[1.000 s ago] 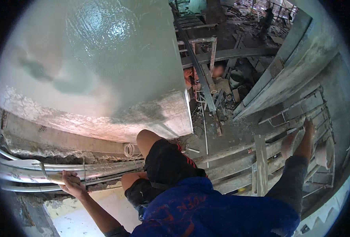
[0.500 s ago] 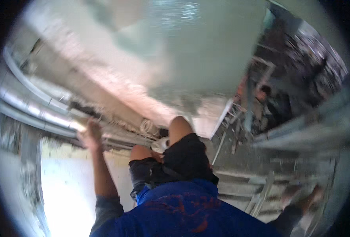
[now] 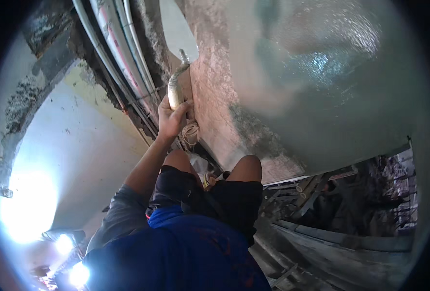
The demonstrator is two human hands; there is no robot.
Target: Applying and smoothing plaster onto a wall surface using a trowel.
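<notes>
My left hand [image 3: 172, 119] is closed around the pale handle of a trowel [image 3: 180, 34] and holds it up in front of me. The trowel's pale blade points away, over the strip between the pipes and the plastered wall [image 3: 312, 111]. Whether the blade touches the wall I cannot tell. Wet grey-green plaster shines on the wall's upper right part, and a rough brownish strip [image 3: 215, 87] runs along its left edge. My right hand does not show.
Several pipes [image 3: 120, 48] run along the left of the trowel. Below my hand hangs a coil of cord [image 3: 190, 132]. Bright lamps [image 3: 64, 244] glare at the lower left. An opening at the right shows timber and clutter [image 3: 321, 199], above a ledge [image 3: 341, 240].
The view has swung, so the pipes now stand steeper and the wall fills the right. My left hand is now nearer the middle, with the trowel plainly showing. My right arm has left the view.
</notes>
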